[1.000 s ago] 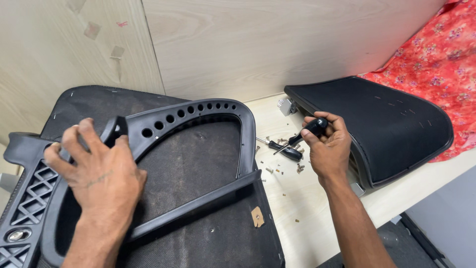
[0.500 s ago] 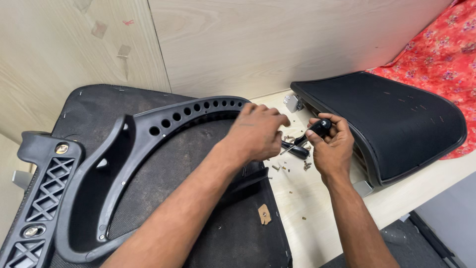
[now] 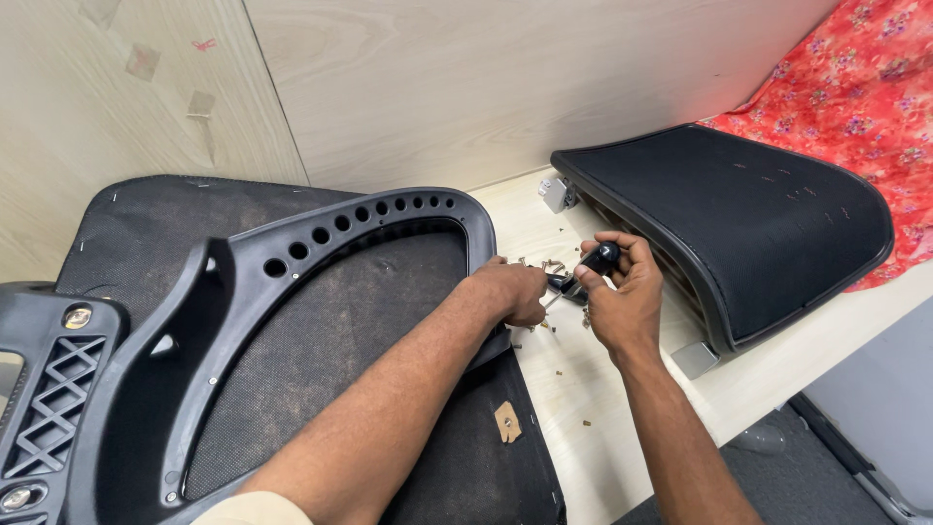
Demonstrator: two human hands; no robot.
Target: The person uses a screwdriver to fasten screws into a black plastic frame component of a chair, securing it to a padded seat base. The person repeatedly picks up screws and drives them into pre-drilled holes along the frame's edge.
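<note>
We see the scene evenly lit by soft light from above, with no harsh glare. The pale wall panels (image 3: 486,87) look bright, and the black chair frame (image 3: 321,243) carries faint sheen. Shadows under the forearms are short and soft. Focus is sharp throughout; straight lines bend slightly near the edges.
</note>
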